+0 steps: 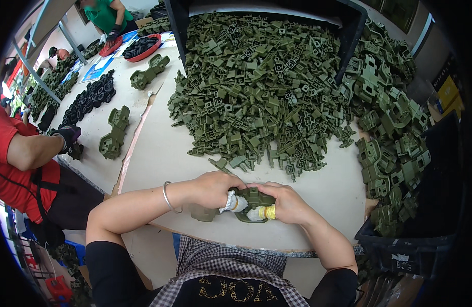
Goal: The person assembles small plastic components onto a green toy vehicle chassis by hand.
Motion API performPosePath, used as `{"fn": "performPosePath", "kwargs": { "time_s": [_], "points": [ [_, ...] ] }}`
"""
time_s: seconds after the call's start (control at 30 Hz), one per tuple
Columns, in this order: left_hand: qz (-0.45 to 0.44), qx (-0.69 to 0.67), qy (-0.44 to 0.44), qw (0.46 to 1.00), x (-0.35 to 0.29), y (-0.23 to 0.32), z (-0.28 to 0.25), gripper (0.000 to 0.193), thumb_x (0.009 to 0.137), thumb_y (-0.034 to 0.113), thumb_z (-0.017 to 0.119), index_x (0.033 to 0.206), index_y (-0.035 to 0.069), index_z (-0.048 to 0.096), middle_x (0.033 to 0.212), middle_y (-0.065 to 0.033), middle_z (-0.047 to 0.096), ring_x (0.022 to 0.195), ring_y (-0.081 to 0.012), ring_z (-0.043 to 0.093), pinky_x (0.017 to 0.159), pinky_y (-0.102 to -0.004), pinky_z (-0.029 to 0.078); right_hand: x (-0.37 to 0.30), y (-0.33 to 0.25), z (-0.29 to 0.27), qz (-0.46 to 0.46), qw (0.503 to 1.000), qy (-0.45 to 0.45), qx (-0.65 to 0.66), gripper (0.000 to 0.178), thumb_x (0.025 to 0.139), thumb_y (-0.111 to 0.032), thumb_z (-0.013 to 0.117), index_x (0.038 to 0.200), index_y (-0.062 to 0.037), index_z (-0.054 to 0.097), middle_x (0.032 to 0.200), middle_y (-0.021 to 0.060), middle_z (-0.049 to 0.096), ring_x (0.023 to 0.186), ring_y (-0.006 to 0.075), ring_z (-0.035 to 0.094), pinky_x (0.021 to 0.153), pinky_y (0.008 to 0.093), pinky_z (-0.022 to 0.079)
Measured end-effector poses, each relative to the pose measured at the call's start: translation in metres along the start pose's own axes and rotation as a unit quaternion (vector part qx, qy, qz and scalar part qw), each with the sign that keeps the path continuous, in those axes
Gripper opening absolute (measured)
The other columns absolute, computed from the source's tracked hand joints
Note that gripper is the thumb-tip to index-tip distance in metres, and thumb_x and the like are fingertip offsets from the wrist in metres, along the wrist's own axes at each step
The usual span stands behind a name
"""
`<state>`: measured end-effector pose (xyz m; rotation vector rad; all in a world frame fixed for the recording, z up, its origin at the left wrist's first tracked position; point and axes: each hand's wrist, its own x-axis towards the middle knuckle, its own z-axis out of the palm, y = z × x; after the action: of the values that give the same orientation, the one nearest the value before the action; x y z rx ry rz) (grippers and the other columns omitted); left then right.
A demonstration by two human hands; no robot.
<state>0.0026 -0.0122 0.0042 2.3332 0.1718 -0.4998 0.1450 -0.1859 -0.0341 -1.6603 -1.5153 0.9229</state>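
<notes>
A dark green plastic toy vehicle body lies near the table's front edge, between my two hands. My left hand is closed on its left side, with the thumb wrapped in white cloth. From the right, my right hand grips it too; that thumb has a white wrap bound with yellow. Both thumbs press down on the body, and the fingers curl over its far side. Just beyond my hands spreads a large heap of small green plastic parts, spilling from a black bin.
More green vehicle bodies are piled at the right, above a black crate. Two bodies stand on the left table beside black wheels. A co-worker in red works at the left; another in green is farther back, near red bowls.
</notes>
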Motion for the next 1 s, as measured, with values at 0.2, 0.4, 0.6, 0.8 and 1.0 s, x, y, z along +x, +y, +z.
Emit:
{"fn": "performPosePath", "kwargs": {
  "time_s": [0.2, 0.4, 0.6, 0.8, 1.0],
  "points": [
    [0.161, -0.050, 0.127, 0.977, -0.008, -0.027, -0.005, 0.047, 0.081, 0.023, 0.061, 0.121, 0.004, 0.047, 0.121, -0.0156, 0.050, 0.108, -0.0269, 0.051, 0.093, -0.0335, 0.039, 0.005, 0.007, -0.006, -0.013, 0.999, -0.006, 0.042, 0.055, 0.070, -0.015, 0.070, 0.120, -0.0038, 0.050, 0.109, 0.0137, 0.057, 0.098, 0.0268, 0.057, 0.085, 0.0324, 0.044],
    [0.121, -0.255, 0.166, 0.945, -0.062, -0.076, 0.031, 0.045, 0.084, 0.013, 0.058, 0.127, 0.006, 0.044, 0.127, -0.0096, 0.047, 0.118, -0.0204, 0.044, 0.099, -0.0323, 0.035, 0.002, -0.002, -0.015, 0.025, 0.999, 0.040, -0.005, 0.056, 0.067, -0.013, 0.073, 0.117, -0.0017, 0.050, 0.113, 0.0135, 0.054, 0.105, 0.0265, 0.053, 0.090, 0.0328, 0.042],
    [0.123, -0.468, 0.316, 0.816, -0.048, -0.074, 0.084, 0.045, 0.082, 0.000, 0.053, 0.126, 0.002, 0.043, 0.123, -0.0107, 0.048, 0.114, -0.0189, 0.046, 0.097, -0.0301, 0.035, 0.023, -0.057, 0.014, -0.219, 0.946, 0.167, -0.173, 0.048, 0.065, -0.019, 0.074, 0.105, -0.0033, 0.052, 0.108, 0.0124, 0.050, 0.100, 0.0316, 0.050, 0.086, 0.0384, 0.042],
    [0.074, -0.321, 0.401, 0.855, -0.047, -0.061, 0.098, 0.045, 0.082, -0.003, 0.050, 0.126, 0.002, 0.042, 0.124, -0.0112, 0.048, 0.113, -0.0201, 0.048, 0.096, -0.0304, 0.036, 0.050, -0.064, 0.051, -0.183, 0.940, 0.112, -0.267, 0.034, 0.070, -0.010, 0.059, 0.101, -0.0004, 0.050, 0.086, 0.0109, 0.051, 0.083, 0.0257, 0.053, 0.069, 0.0343, 0.048],
    [0.058, -0.321, 0.375, 0.868, -0.055, -0.060, 0.092, 0.045, 0.082, 0.002, 0.054, 0.126, 0.002, 0.043, 0.120, -0.0113, 0.052, 0.108, -0.0184, 0.051, 0.093, -0.0294, 0.039, 0.045, -0.067, 0.049, -0.147, 0.947, 0.113, -0.262, 0.041, 0.073, -0.013, 0.061, 0.109, 0.0011, 0.048, 0.090, 0.0131, 0.054, 0.091, 0.0263, 0.051, 0.074, 0.0354, 0.046]
  ]
}}
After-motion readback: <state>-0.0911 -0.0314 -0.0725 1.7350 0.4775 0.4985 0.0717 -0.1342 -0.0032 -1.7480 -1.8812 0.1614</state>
